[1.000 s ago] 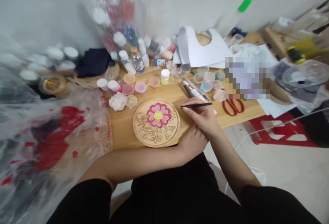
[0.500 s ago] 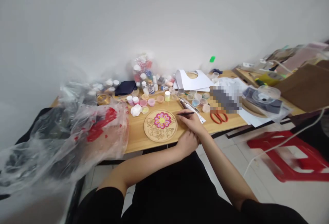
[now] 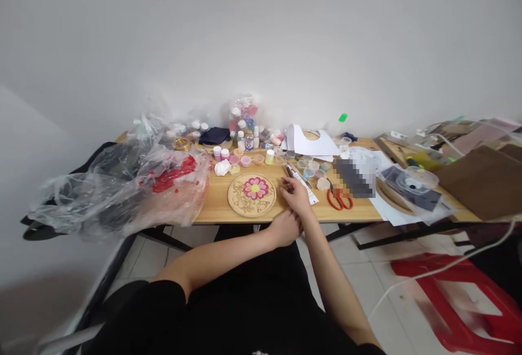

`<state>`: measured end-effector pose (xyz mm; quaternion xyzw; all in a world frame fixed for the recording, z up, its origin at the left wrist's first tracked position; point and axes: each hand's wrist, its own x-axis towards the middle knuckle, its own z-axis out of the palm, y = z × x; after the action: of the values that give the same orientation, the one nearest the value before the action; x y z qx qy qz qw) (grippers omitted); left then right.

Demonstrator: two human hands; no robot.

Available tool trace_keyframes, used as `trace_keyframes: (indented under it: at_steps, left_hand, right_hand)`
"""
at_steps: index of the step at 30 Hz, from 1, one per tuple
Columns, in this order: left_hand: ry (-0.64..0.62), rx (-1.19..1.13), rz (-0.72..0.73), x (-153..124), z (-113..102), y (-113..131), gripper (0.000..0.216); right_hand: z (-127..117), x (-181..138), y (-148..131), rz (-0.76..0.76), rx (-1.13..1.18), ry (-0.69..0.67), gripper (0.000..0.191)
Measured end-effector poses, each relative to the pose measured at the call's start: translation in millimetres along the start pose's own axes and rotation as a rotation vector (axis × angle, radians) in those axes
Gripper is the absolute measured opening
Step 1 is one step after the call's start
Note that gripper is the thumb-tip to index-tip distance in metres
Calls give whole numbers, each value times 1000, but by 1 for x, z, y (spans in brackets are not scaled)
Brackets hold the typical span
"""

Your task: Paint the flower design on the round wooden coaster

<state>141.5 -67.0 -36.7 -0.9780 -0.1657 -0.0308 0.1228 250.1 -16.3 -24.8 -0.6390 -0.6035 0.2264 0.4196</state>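
A round wooden disc (image 3: 252,195) lies on the wooden table (image 3: 220,211), with a pink flower and yellow centre painted on it. My right hand (image 3: 296,197) rests on the table just right of the disc, fingers closed on a thin dark brush (image 3: 285,181). My left hand (image 3: 285,227) sits at the table's front edge under my right wrist, fingers curled; I cannot see anything in it. Small paint cups (image 3: 246,160) and bottles (image 3: 248,141) stand behind the disc.
A heap of clear plastic bags (image 3: 122,189) with red print covers the table's left end. Orange scissors (image 3: 338,199), white paper (image 3: 312,143), more cups (image 3: 314,169) and a clear container (image 3: 420,178) lie to the right. A red stool (image 3: 460,290) stands on the tiled floor.
The view has pulled back and risen, so the table looks smaller and farther. My right hand has lowered the brush closer to the table beside the disc.
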Motion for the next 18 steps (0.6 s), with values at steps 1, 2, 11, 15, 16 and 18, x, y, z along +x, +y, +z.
trace_keyframes:
  at_steps: [1,2,11,15,16,18]
  left_hand:
    - [5,5,1,0,0,0,44]
    - [10,10,4,0,0,0,45]
    - [42,49,-3,-3,2,1,49]
    - [72,51,-8,-3,4,1,49]
    - [79,49,-9,-2,4,1,49]
    - [94,43,-17,-2,5,1,49]
  right_hand:
    - [0,0,-1,-5,-11,1,37]
    - [0,0,-1,-8,-21,2,39]
    - [2,-5,-16,-54,-78,-30,43]
    - [1,-7,-20,-45,-98,-46,42]
    - [0,-7,-21,-41,-103,-53,41]
    - [0,-8,-22,-36,-112,-70,39]
